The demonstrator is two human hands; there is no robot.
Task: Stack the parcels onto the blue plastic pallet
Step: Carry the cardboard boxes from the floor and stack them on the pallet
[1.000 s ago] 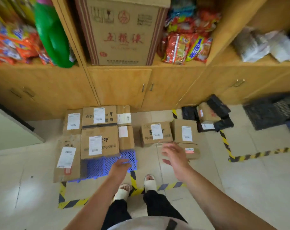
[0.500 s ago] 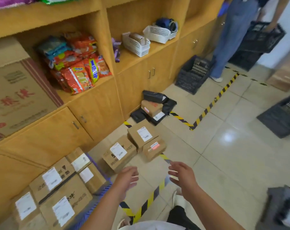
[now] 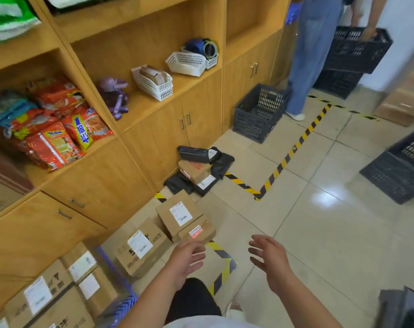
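Note:
The blue plastic pallet (image 3: 124, 306) shows at the bottom left, mostly covered by several labelled cardboard parcels (image 3: 59, 287). Beside it on the floor lie three more cardboard parcels: a wide one (image 3: 143, 249), a taller one (image 3: 177, 215) and a small one with a red sticker (image 3: 197, 230). Farther back is a pile of black mailer bags and a small carton (image 3: 197, 170). My left hand (image 3: 188, 259) hovers open just in front of the small parcel. My right hand (image 3: 268, 258) is open to its right, over bare floor. Neither hand touches anything.
Wooden cabinets and shelves (image 3: 154, 129) with snack packs and white baskets line the left. Black crates stand at the back (image 3: 258, 112) and at the right (image 3: 400, 166). A person in jeans (image 3: 312, 50) holds another crate. Yellow-black tape (image 3: 286, 159) marks the tiled floor.
My view has swung right from the pallet toward the loose parcels and the room. Both hands stay open and have come forward toward the small parcels.

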